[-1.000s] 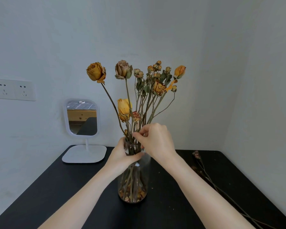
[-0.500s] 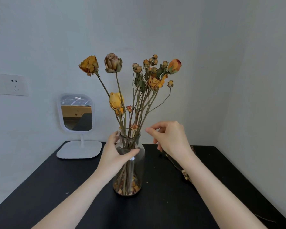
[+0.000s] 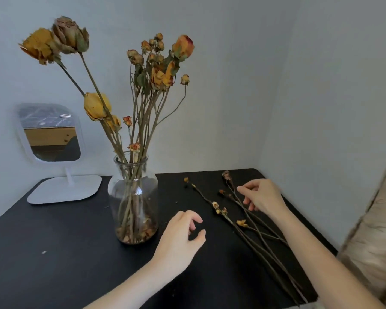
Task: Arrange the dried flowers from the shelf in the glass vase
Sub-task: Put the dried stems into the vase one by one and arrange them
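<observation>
Glass first: the vase stands on the black bench just left of your left hand, already holding a spread of dried flowers. That hand's fingers are loosely curled and hold nothing. To their right, between your two hands, loose stems lie flat on the bench. Your right hand is over their upper ends, fingers bent toward one; whether they pinch it yet cannot be told. You look to be picking up the next stem. Pinch one thin stalk, lift it clear of its neighbours, and steady the vase neck with your left fingers.
</observation>
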Motion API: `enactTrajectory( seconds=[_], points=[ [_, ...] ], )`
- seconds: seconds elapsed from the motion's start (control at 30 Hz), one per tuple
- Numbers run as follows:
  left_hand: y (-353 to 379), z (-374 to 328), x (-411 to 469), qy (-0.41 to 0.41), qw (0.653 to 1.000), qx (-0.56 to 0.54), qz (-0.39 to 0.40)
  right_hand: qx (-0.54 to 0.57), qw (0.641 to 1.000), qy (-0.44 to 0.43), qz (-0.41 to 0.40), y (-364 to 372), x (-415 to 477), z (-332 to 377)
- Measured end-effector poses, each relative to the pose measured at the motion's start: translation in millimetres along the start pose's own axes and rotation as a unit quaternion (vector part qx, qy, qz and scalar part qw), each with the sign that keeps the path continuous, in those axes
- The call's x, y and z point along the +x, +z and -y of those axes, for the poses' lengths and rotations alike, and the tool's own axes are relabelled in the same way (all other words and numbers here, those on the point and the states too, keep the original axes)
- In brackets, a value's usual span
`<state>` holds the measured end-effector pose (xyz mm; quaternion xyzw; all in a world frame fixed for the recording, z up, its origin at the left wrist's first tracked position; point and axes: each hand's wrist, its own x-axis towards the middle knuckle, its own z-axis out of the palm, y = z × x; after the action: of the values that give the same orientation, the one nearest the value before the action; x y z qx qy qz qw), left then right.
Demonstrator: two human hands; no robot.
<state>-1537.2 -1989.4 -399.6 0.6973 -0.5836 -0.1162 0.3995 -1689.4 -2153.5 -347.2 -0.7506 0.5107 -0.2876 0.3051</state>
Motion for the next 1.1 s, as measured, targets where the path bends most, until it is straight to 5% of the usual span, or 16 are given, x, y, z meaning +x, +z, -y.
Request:
enactTrajectory(
  seconds=[0.27, 0.57, 1.1],
  points=[
    [58, -16, 69, -0.196, 0.977, -0.007, 0.080, -0.087, 0.989, 0.082, 0.087, -15, 5, -57],
    [87, -26, 93, -0.266, 0.961, 0.057, 0.056, -0.186, 0.952, 0.060, 0.235, -26, 0, -68],
    [95, -13, 102, -0.303, 0.951, 0.015, 0.063, -0.175, 0.968, 0.098, 0.150, 2, 15, -63]
  ],
)
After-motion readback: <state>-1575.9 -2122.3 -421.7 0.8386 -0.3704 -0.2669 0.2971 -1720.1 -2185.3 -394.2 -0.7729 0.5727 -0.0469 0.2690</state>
